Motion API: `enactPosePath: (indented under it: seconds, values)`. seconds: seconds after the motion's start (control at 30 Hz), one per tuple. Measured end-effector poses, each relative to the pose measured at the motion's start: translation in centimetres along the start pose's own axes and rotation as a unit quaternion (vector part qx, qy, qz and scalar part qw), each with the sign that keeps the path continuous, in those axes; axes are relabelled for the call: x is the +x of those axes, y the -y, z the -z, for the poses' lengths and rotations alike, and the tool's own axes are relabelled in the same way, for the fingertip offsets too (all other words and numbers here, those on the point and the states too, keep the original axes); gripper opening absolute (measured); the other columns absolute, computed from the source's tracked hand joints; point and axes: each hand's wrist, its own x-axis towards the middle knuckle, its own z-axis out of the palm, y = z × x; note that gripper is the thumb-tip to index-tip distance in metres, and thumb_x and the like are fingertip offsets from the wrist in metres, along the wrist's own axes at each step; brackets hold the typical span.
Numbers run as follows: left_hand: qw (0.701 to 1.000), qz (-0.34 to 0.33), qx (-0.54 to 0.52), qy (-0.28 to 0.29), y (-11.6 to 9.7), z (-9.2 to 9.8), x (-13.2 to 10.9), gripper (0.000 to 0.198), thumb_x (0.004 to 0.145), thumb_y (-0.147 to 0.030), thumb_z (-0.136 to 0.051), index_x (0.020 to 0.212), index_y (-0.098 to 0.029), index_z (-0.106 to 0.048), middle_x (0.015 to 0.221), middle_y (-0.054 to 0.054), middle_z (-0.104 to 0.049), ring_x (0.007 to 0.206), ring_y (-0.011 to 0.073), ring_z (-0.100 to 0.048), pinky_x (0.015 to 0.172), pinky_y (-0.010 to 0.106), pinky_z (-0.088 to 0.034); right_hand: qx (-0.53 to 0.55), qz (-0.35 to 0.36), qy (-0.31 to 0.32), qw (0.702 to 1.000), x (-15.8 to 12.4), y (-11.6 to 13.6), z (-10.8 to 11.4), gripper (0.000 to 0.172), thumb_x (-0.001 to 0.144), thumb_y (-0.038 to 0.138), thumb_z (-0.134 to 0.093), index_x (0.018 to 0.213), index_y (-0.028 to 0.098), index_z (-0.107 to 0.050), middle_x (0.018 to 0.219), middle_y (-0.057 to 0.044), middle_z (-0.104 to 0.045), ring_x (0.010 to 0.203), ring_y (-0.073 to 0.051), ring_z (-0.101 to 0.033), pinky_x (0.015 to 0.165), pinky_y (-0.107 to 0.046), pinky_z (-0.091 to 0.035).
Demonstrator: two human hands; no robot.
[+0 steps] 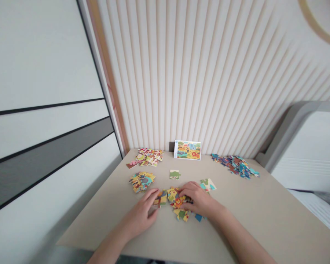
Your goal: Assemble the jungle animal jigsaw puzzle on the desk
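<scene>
My left hand (142, 213) rests on the table with its fingers and thumb curved around the left side of a yellow and brown puzzle piece (162, 198). Over a loose heap of colourful puzzle pieces (177, 201), my right hand (195, 198) is bent, with thumb and fingers around a dark-patterned puzzle piece (189, 200) partly hidden beneath the palm. A yellow and green piece (181, 214) pokes out below the thumb, and a blue piece (198, 217) shows under the wrist. Behind the right hand lie green and cream pieces (208, 184).
A picture card (187, 150) with animals leans against the ribbed wall (165, 73). One green tree piece (175, 174) lies alone before it. Piles of pieces sit back left (150, 157), mid left (142, 181) and back right (238, 165) on the beige table (264, 209).
</scene>
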Motion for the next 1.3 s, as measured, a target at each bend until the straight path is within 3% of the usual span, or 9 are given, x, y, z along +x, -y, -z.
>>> enactPosePath:
  seconds: [0.1, 0.2, 0.3, 0.4, 0.6, 1.03, 1.3]
  values:
    - [1.000, 0.018, 0.003, -0.013, -0.5, -0.2, -0.8, 0.062, 0.092, -0.017, -0.053, 0.153, -0.027, -0.040, 0.153, 0.009, -0.045, 0.138, 0.0240, -0.049, 0.117, 0.042, -0.042, -0.009, -0.006, 0.000, 1.000, -0.1, -0.3, 0.3, 0.025, 0.097, 0.046, -0.062, 0.101, 0.024, -0.074, 0.107, -0.007, -0.074, 0.107, -0.022, -0.065, 0.102, -0.040, -0.044]
    - [0.999, 0.029, 0.019, -0.042, -0.5, -0.4, -1.1, 0.058, 0.094, -0.022, -0.056, 0.150, -0.026, -0.044, 0.152, 0.009, -0.046, 0.138, 0.0259, -0.048, 0.117, 0.044, -0.042, -0.011, -0.013, -0.009, 1.000, -0.4, -0.8, 0.7, 0.028, 0.099, 0.046, -0.058, 0.106, 0.025, -0.075, 0.118, -0.009, -0.072, 0.113, -0.023, -0.064, 0.104, -0.042, -0.044]
    - [0.998, 0.017, 0.037, -0.047, -0.4, -0.4, -0.9, 0.056, 0.094, -0.024, -0.058, 0.149, -0.028, -0.046, 0.150, 0.008, -0.050, 0.138, 0.0261, -0.048, 0.117, 0.045, -0.042, -0.006, 0.002, -0.013, 1.000, -0.6, -1.3, 0.6, 0.044, 0.093, 0.052, -0.065, 0.130, 0.027, -0.068, 0.141, -0.013, -0.061, 0.129, -0.029, -0.055, 0.108, -0.046, -0.043]
    - [0.999, -0.003, 0.043, -0.028, -0.6, 0.0, -0.6, 0.048, 0.095, -0.024, -0.057, 0.142, -0.031, -0.053, 0.145, 0.005, -0.055, 0.135, 0.0238, -0.051, 0.117, 0.044, -0.042, -0.012, 0.018, 0.006, 1.000, -0.5, -1.2, 0.0, 0.059, 0.090, 0.055, -0.068, 0.142, 0.028, -0.059, 0.149, -0.014, -0.053, 0.137, -0.032, -0.048, 0.113, -0.050, -0.039]
    - [0.999, -0.004, 0.028, -0.020, -1.5, 0.7, -0.4, 0.034, 0.096, -0.023, -0.057, 0.128, -0.030, -0.062, 0.133, 0.007, -0.059, 0.125, 0.0241, -0.058, 0.108, 0.041, -0.050, -0.008, -0.029, 0.001, 1.000, -0.2, -0.1, -0.9, 0.048, 0.090, 0.046, -0.070, 0.135, 0.031, -0.064, 0.140, -0.009, -0.060, 0.127, -0.027, -0.056, 0.111, -0.044, -0.043]
    - [0.999, -0.010, 0.034, -0.022, -1.2, 0.5, -0.4, 0.034, 0.094, -0.024, -0.060, 0.128, -0.030, -0.062, 0.130, 0.007, -0.059, 0.121, 0.0246, -0.059, 0.105, 0.040, -0.051, -0.038, -0.065, -0.018, 0.997, -1.4, -1.5, 0.7, 0.040, 0.089, 0.026, -0.066, 0.129, 0.028, -0.068, 0.132, -0.008, -0.064, 0.120, -0.026, -0.060, 0.108, -0.042, -0.047]
    - [0.999, -0.002, 0.039, -0.012, -1.4, 0.7, -0.4, 0.034, 0.094, -0.024, -0.060, 0.128, -0.029, -0.062, 0.131, 0.007, -0.058, 0.122, 0.0244, -0.058, 0.107, 0.041, -0.049, -0.064, -0.083, -0.004, 0.994, -2.4, -2.7, 2.2, 0.040, 0.093, 0.031, -0.064, 0.132, 0.028, -0.065, 0.136, -0.009, -0.063, 0.125, -0.027, -0.058, 0.109, -0.045, -0.044]
